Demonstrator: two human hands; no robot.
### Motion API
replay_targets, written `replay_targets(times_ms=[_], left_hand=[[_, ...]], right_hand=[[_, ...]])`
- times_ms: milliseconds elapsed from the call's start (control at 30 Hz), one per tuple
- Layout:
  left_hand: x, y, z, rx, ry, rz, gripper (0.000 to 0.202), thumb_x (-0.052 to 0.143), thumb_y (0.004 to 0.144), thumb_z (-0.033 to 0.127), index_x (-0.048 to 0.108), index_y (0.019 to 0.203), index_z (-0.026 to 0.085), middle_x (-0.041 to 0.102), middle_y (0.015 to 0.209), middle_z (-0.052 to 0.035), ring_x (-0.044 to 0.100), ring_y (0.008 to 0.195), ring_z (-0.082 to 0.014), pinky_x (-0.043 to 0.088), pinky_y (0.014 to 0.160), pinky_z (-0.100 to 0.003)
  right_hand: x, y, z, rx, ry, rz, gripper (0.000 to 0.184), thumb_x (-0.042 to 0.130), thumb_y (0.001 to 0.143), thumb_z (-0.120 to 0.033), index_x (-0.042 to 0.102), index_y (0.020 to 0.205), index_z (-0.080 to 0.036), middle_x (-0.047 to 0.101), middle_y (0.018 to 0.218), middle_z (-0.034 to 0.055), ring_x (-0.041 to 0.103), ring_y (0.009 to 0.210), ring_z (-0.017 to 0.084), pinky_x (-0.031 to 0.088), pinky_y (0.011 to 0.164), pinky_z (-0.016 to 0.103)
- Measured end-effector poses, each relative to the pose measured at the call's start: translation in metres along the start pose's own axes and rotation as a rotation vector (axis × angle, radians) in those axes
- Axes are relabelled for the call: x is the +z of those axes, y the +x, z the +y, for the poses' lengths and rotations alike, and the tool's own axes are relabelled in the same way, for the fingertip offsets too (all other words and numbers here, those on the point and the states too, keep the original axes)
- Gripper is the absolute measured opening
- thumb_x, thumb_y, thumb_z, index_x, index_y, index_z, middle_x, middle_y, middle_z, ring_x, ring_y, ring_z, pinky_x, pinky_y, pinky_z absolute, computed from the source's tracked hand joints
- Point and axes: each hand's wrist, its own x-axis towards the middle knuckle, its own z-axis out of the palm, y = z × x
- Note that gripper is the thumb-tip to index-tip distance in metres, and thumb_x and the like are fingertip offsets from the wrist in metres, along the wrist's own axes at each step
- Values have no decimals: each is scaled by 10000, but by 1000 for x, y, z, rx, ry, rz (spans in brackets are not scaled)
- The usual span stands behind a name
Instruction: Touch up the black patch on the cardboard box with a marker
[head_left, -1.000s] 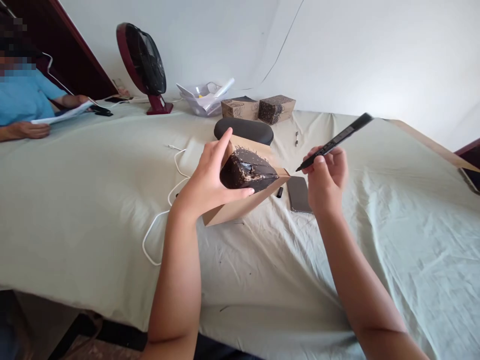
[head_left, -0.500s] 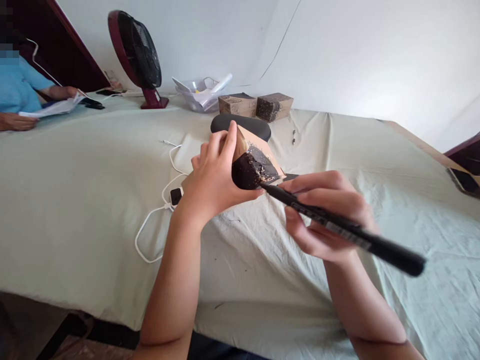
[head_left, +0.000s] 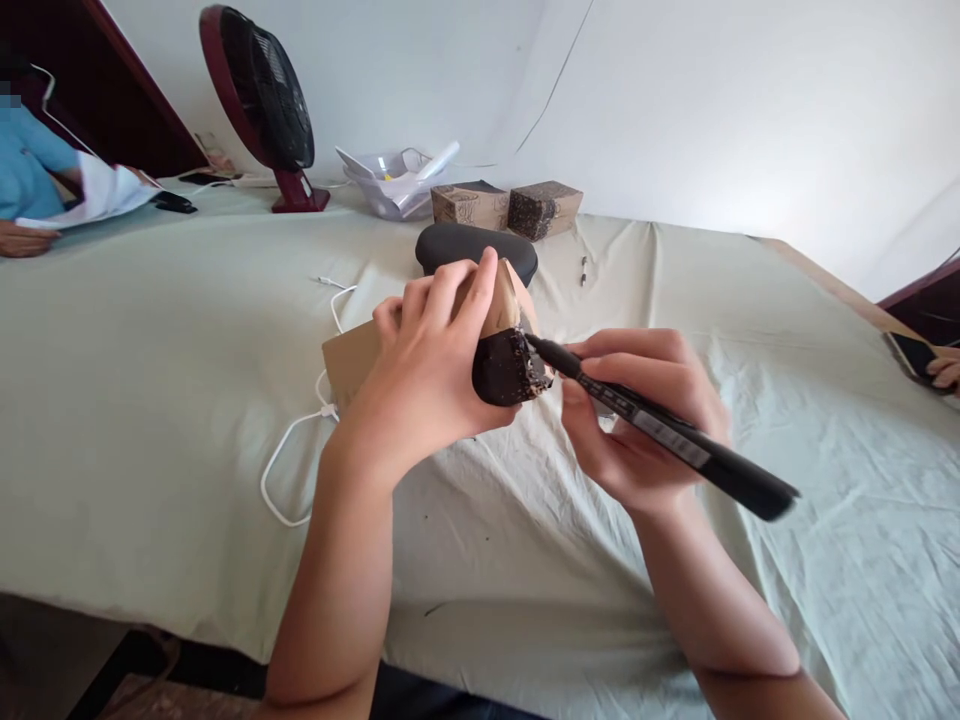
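Observation:
My left hand (head_left: 420, 375) is wrapped round a small cardboard box (head_left: 352, 362), holding it tilted above the table. The box's near end is coloured black, with a rough, flaked edge where bits of pale card show. Between the fingers and thumb of my right hand (head_left: 645, 410) is a black marker pen (head_left: 667, 432). Its tip meets the box at the upper part of the blackened edge. Part of the box is hidden behind my left hand.
Behind the box lies a black case (head_left: 476, 248). Two marked cardboard boxes (head_left: 546, 208), a clear plastic basket (head_left: 390, 190) and a fan (head_left: 262, 100) stand farther back. A white cable (head_left: 274, 490) loops at left. Another person holds papers (head_left: 105, 195); at far right a hand (head_left: 945, 370) touches a phone (head_left: 911, 357).
My left hand has turned the box, so more of its side shows at left. The marker tip has moved up along the black edge. A hand has appeared by the phone at right.

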Motion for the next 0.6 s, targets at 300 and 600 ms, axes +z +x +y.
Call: replay_targets(times_ms=[300, 600], left_hand=[[-17, -4, -13, 118, -158, 7, 1335, 979, 676, 522, 188, 1749, 437, 428, 1638, -95, 433, 1547, -444, 384, 1295, -637], [-33, -8, -43, 86, -202, 78, 1397, 997, 640, 625, 233, 1778, 350, 494, 1537, -119, 481, 1462, -430, 527, 1191, -568]], right_hand=[[2, 0, 9, 234, 202, 61, 107, 773, 951, -235, 693, 1002, -283, 728, 929, 39, 743, 823, 232, 666, 724, 421], [0, 1, 7, 309, 338, 61, 113, 776, 972, -266, 664, 975, -279, 703, 869, 7, 734, 677, 181, 652, 586, 332]])
